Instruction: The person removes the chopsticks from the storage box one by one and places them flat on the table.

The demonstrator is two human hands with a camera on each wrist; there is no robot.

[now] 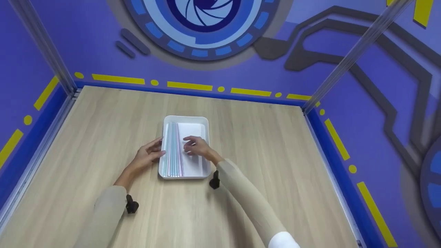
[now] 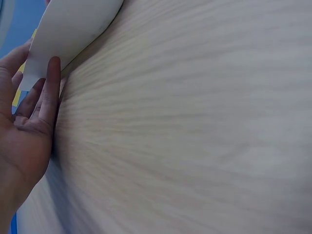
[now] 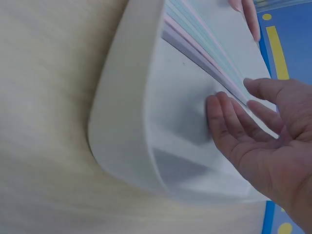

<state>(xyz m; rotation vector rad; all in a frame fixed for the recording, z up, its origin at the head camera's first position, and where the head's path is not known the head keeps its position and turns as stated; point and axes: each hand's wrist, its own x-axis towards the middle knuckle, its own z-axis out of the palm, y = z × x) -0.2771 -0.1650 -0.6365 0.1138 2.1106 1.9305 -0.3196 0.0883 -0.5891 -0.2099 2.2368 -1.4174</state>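
Holding tray [image 1: 187,177] — left hand [image 1: 144,157], sticks [image 1: 174,150], count unclear

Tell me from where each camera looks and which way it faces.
Head: on the head, facing forward and down at the tray; left hand, right hand and sleeves show.
Left wrist: on that wrist, facing the tray's outer wall and tabletop; left hand shows.
Right wrist: on that wrist, facing the tray's inside; right hand and left fingers show.
Head and right wrist share the sticks.
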